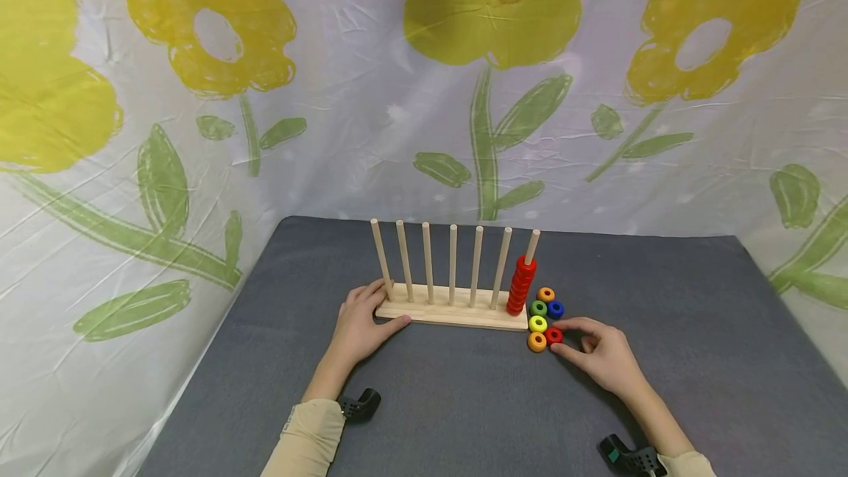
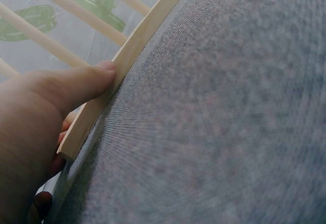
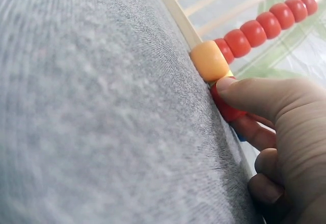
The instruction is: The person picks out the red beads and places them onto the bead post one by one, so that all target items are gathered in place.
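A wooden bead rack (image 1: 457, 320) with several upright pegs lies across the table. My left hand (image 1: 358, 326) grips the left end of its base, thumb along the front edge and fingers behind. Red beads (image 1: 520, 287) are stacked on the rightmost peg, whose tip shows above them; the other pegs are bare. Right of the base, my right hand (image 1: 606, 359) pinches a loose red bead (image 3: 227, 107) between thumb and finger, at table level. That bead sits beside a near orange bead (image 1: 536, 349) and a yellow bead (image 1: 537, 329).
Beyond these lie a green bead (image 1: 538, 314), a blue bead (image 1: 556, 315) and a far orange bead (image 1: 540, 298), close against the rack's right end. Dark grey cloth covers the table (image 1: 464, 403). Behind it hangs a flowered curtain (image 1: 371, 131).
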A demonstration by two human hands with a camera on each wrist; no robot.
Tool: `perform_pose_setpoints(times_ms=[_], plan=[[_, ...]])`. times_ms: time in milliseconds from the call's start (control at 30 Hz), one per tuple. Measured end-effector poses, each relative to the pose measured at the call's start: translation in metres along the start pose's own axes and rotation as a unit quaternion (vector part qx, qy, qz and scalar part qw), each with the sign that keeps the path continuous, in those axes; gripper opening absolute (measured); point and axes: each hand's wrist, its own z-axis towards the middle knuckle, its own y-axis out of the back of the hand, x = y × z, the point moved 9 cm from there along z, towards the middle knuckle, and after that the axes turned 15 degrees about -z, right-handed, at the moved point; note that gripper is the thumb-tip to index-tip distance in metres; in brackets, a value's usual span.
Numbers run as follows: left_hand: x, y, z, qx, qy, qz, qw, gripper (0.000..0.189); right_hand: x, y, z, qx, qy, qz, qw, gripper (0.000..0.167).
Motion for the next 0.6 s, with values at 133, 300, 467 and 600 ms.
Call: perform_pose_setpoints(times_ms=[133,300,467,600], plan=[[0.001,0.0,-0.0002,-0.002,-0.002,0.002,1.0,0.068,-0.0009,-0.0007,0.0002,0.003,0.0,0.002,1.0,0.031],[0.0015,-0.0004,0.0002,0.001,0.001,0.001,1.0,0.071,-0.0014,-0.0009,-0.0002,0.004,-0.002,0.0,1.0,0.031],[0.001,-0.0003,0.0002,0.0,-0.001,0.003,1.0,0.071,-0.0006,-0.0004,-0.0003,0.003,-0.002,-0.003,1.0,0.031],[0.0015,-0.0003,-0.0001,0.0,0.001,0.001,1.0,0.072,0.0004,-0.0002,-0.0003,0.003,0.002,-0.005,1.0,0.03]])
